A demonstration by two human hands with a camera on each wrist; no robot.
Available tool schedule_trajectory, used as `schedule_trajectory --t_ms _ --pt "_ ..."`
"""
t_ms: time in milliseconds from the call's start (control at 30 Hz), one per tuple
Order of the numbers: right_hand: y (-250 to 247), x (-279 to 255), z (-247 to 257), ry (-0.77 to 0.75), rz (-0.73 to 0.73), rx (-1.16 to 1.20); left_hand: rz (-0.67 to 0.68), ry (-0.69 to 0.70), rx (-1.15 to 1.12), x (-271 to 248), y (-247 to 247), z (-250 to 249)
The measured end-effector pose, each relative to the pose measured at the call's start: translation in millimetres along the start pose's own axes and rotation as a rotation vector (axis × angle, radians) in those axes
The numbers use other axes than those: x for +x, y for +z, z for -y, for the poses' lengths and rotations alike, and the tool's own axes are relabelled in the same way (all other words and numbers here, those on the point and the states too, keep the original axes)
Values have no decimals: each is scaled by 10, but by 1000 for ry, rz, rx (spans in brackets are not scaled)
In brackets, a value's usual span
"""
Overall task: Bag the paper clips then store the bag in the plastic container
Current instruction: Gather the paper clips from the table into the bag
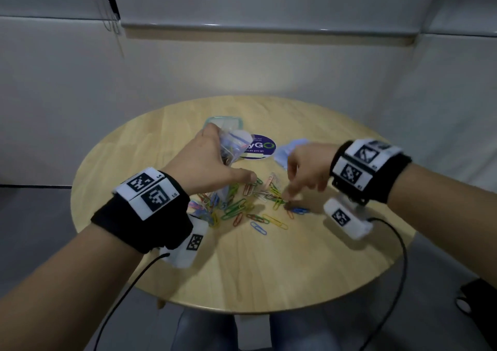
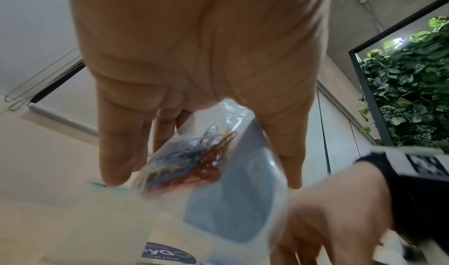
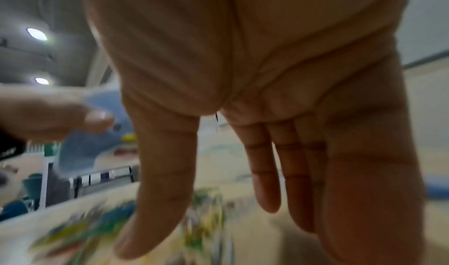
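Clips (image 1: pixel 250 202), thin looped wire in many colours, lie scattered on a round pale wooden table (image 1: pixel 269 270) just below both hands. Left hand (image 1: pixel 204 159) holds a clear, crinkly plastic bag (image 2: pixel 206 163) between thumb and fingers, some clips already inside it. Right hand (image 1: pixel 306 167) hangs fingers-down over the pile, straight and loosely spread, tips at the clips. Beyond the left hand sits a clear container (image 1: pixel 224 122).
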State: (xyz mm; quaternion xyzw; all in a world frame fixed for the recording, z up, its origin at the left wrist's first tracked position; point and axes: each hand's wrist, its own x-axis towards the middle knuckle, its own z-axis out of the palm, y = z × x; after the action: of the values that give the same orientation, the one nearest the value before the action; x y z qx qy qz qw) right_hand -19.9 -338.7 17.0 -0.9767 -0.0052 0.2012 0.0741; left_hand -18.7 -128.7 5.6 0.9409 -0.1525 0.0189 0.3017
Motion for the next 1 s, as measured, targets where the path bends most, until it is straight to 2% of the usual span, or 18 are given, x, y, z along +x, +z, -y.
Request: schedule_trajectory --t_ms 67,200,367,500,700,867,1000 --pt "220 17 -46 40 63 -87 9 -9 7 -8 -7 9" --pt "307 98 73 -16 11 -42 -1 -28 -10 -21 -18 23" --pt "370 196 280 -139 -43 -121 16 -43 -1 -45 0 57" --pt "366 219 330 -161 -54 -109 22 -46 27 -58 4 68" --pt "224 248 324 -227 -160 76 11 -64 27 -59 -64 132" --pt "255 227 437 -363 25 -167 16 -76 29 -71 -92 169" --pt "298 180 457 -413 -36 -197 30 -71 34 -65 -74 187"
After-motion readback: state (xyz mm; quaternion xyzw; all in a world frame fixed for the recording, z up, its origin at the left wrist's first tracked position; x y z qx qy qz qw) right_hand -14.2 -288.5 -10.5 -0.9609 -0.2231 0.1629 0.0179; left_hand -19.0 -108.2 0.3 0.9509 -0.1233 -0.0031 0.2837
